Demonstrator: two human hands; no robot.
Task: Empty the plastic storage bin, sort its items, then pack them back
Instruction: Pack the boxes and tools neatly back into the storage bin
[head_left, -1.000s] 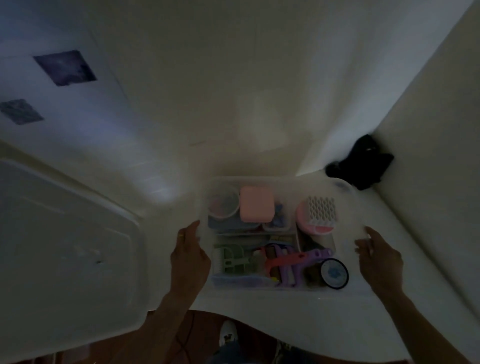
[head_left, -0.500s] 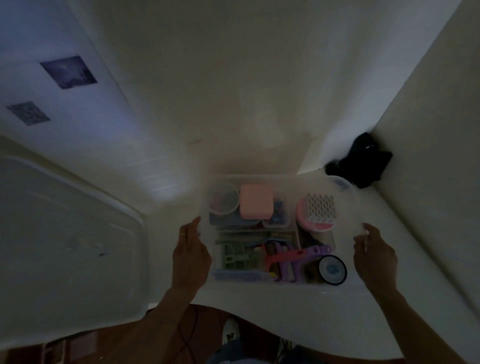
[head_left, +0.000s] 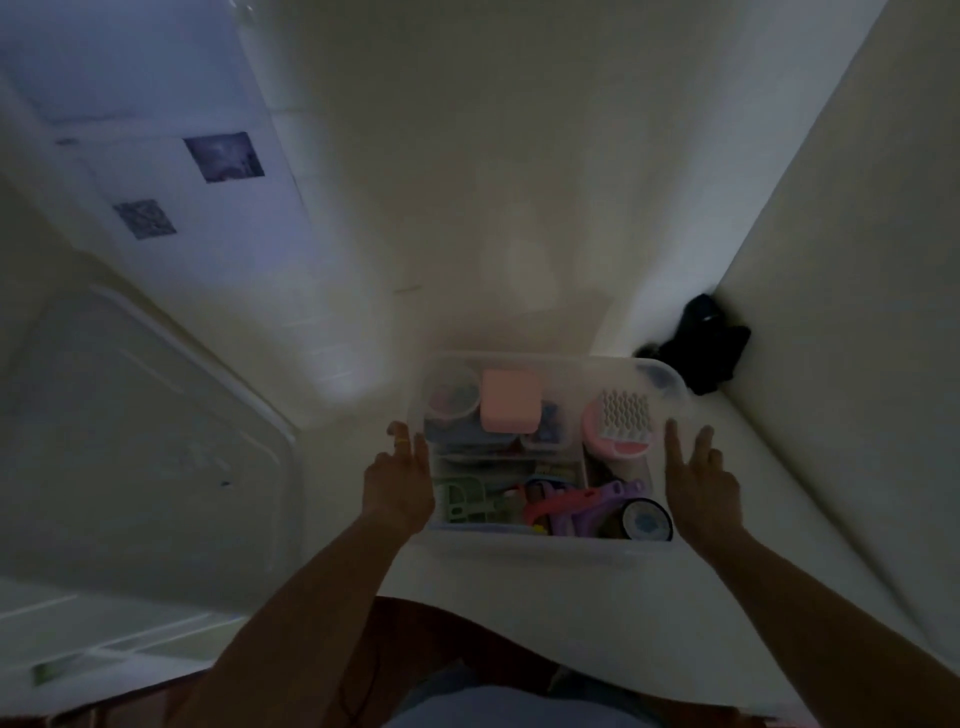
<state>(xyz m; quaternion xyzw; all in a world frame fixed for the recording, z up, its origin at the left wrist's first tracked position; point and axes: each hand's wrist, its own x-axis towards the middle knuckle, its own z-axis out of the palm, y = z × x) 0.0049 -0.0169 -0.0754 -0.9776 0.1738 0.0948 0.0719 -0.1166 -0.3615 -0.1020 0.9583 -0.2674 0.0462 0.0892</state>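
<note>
Pressing straight fingers (head_left: 410, 447) of left hand (head_left: 399, 486) flat against left wall of clear plastic bin (head_left: 524, 548); right hand (head_left: 702, 486) likewise, fingers extended against right wall. Bin resting on white table (head_left: 571, 613) near its front edge, still full: pink box (head_left: 510, 400), round tub (head_left: 451, 397), white brush (head_left: 626, 415), purple toy (head_left: 597, 501). Black cloth (head_left: 704, 345) bunched in far corner. Lid (head_left: 140, 452) lying well apart, leftward.
</note>
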